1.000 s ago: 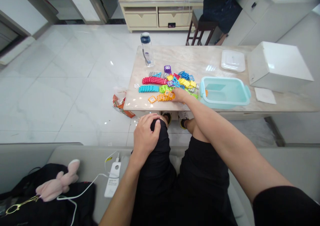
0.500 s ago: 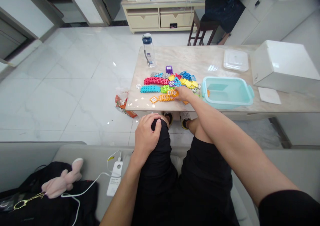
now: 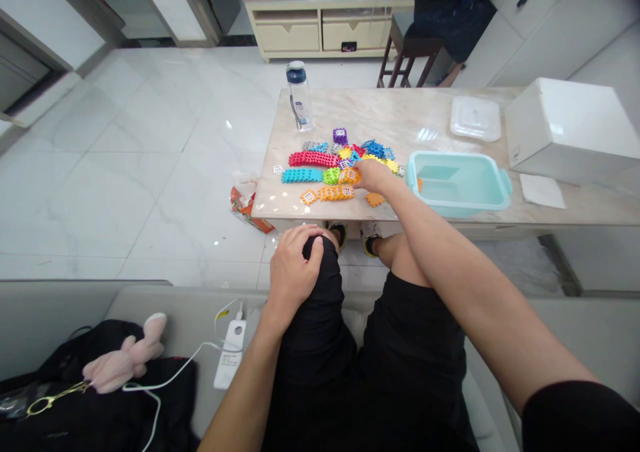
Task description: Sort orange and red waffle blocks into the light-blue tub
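Note:
My right hand (image 3: 374,176) is over the colourful interlocking plastic blocks on the table, its fingers closed at the edge of an orange block (image 3: 349,175) with a white window pattern. Below that block lies a row of orange blocks (image 3: 336,193), with a loose orange block (image 3: 375,199) to the right. Left of the hand are a green block (image 3: 331,176), a turquoise row (image 3: 302,176) and a red row (image 3: 313,159). Yellow and blue blocks (image 3: 373,148) are partly behind the hand. My left hand (image 3: 295,262) rests open on my left knee, holding nothing.
A light teal bin (image 3: 460,202) stands right of the blocks, an orange piece inside. A water bottle (image 3: 300,99) is at the back left. A clear lid (image 3: 475,119) and white box (image 3: 570,132) lie right. A person (image 3: 445,12) sits beyond the table.
My right hand has moved up and slightly right, away from the orange row, with the orange window block shifting up too. The loose orange block now shows more fully. My left hand stays still.

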A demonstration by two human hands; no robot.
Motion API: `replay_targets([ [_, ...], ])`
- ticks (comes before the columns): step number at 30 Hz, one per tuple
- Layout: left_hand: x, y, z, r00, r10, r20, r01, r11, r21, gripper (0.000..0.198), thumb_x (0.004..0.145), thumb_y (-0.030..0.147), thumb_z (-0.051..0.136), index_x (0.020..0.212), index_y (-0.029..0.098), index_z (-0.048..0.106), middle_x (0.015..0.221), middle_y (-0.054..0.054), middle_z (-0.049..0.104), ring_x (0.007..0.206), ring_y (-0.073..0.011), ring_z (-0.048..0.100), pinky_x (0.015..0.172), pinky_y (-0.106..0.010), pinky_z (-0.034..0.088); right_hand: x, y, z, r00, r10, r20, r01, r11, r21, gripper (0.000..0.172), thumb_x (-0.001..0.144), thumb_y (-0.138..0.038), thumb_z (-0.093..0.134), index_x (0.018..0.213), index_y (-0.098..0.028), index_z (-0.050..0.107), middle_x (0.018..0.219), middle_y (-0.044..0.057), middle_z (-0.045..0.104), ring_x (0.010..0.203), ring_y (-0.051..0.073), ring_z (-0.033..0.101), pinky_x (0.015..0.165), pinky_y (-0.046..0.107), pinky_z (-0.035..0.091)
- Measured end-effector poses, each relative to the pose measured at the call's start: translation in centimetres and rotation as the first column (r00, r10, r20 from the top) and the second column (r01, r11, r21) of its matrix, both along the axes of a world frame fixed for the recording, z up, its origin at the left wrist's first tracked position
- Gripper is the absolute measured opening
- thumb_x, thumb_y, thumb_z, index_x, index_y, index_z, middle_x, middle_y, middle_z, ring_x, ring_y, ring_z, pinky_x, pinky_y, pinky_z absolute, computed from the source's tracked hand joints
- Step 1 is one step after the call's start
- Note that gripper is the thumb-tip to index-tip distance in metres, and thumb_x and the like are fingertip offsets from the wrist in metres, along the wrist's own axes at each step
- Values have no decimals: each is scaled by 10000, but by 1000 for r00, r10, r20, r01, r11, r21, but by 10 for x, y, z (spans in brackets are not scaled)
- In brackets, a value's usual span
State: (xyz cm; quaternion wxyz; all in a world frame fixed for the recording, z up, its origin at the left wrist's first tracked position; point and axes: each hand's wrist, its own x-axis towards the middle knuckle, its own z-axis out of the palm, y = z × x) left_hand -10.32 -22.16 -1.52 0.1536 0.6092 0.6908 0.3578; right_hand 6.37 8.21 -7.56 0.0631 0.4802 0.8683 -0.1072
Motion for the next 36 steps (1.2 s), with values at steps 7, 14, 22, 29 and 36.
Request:
replay_targets([
  [7, -1, 0, 0, 1000, 0, -2, 0, 1000, 0, 204, 1073, 274, 577, 1137, 264, 771, 1287, -50, 798, 1258, -272, 701, 1147, -475, 524, 2, -5, 6, 999, 37, 39, -34, 996, -85, 574, 875, -424, 912, 1369, -175, 758, 1393, 155, 764, 1251, 327, 727, 1024, 355, 566],
  [14, 0, 0, 1, 1000, 10, -2, -10, 1000, -2, 208, 1072, 275, 577, 1140, 258, 773, 1283, -58, 798, 1254, -273, 701, 1152, -480, 521, 9, -2, 3, 998, 67, -9, -68, 990, -122, 475, 915, -518, 857, 1184, -128, 823, 1144, 126, 837, 1033, 278, 767, 912, 290, 544],
  [22, -8, 5, 3, 998, -15, -59, 14, 1000, -8, 228, 1074, 326, 555, 1122, 257, 766, 1235, -77, 813, 1211, -292, 727, 1128, -512, 539, 10, -11, 7, 998, -1, -69, -6, 995, -99, 466, 919, -454, 874, 1251, -137, 792, 1313, 165, 800, 1172, 305, 755, 954, 307, 562],
  [29, -11, 8, 5, 994, -18, -105, 18, 1000, -1, 254, 1074, 351, 540, 1112, 258, 773, 1224, -90, 816, 1208, -297, 734, 1124, -513, 551, 19, -16, 8, 974, -64, -218, 60, 998, -23, 485, 938, -424, 864, 1322, -153, 743, 1365, 167, 777, 1277, 309, 724, 1026, 307, 541],
  [36, 2, 10, 6, 993, 16, -117, -15, 1000, 8, 250, 1063, 346, 550, 1120, 241, 770, 1220, -96, 813, 1199, -300, 726, 1143, -524, 529, 42, -17, 2, 965, -55, -258, 61, 998, 16, 475, 959, -394, 839, 1355, -160, 722, 1409, 170, 752, 1328, 316, 696, 1083, 333, 524],
])
